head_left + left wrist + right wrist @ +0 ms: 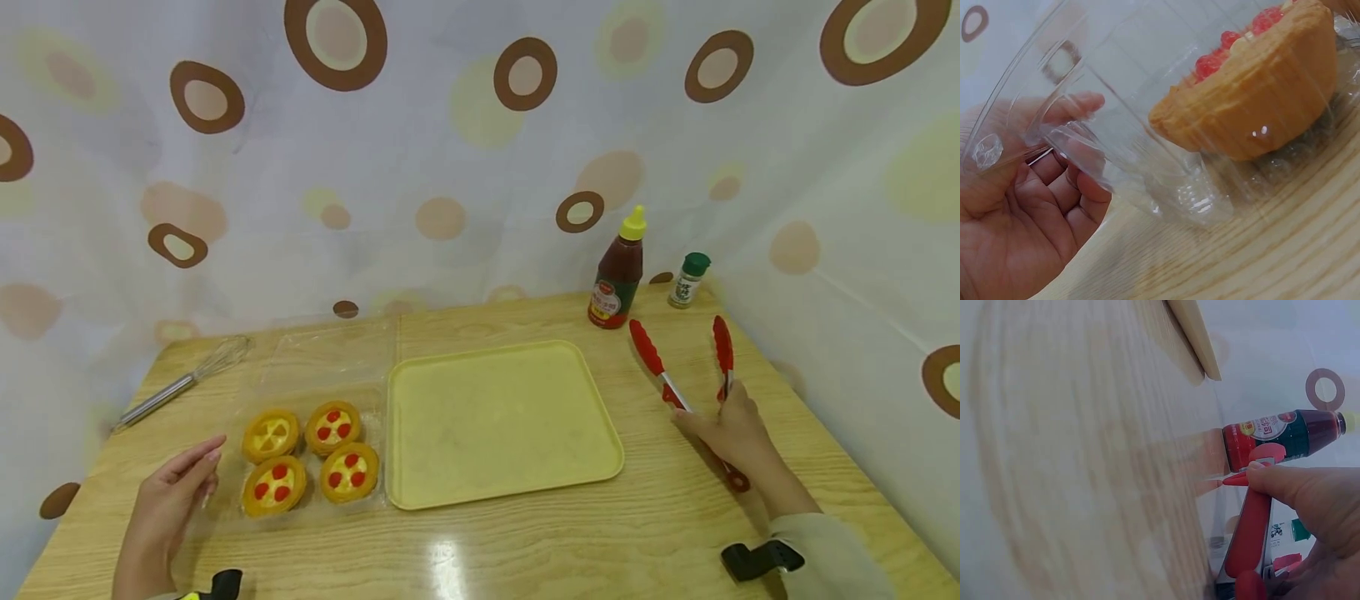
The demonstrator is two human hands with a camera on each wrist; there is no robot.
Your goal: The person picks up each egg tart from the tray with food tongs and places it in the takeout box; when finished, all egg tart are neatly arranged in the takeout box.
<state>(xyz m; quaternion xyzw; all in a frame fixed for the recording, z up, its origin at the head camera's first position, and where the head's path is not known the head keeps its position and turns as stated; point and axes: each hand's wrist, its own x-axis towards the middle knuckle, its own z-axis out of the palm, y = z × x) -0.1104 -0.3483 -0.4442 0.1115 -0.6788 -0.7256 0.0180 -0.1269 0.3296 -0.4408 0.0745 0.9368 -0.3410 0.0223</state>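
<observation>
My left hand [174,492] pinches the left edge of a clear plastic container [1088,153]; in the left wrist view its fingers show through and below the rim. Inside the container lie several egg tarts, three with red toppings, such as this tart [275,486], and one with yellow pieces, this tart [271,436]. The lid [330,354] is folded back towards the wall. At the right, my right hand [738,437] grips a pair of red-tipped tongs [647,348] by the handles, their arms spread wide apart. Part of the handles is hidden by the hand.
A yellow tray [502,425] lies in the middle, touching or nearly touching the container. Behind the tongs stand a sauce bottle [617,283] with a yellow cap and a small green-capped shaker [687,281]. A whisk [183,383] lies at the far left. A patterned curtain [450,183] borders the table.
</observation>
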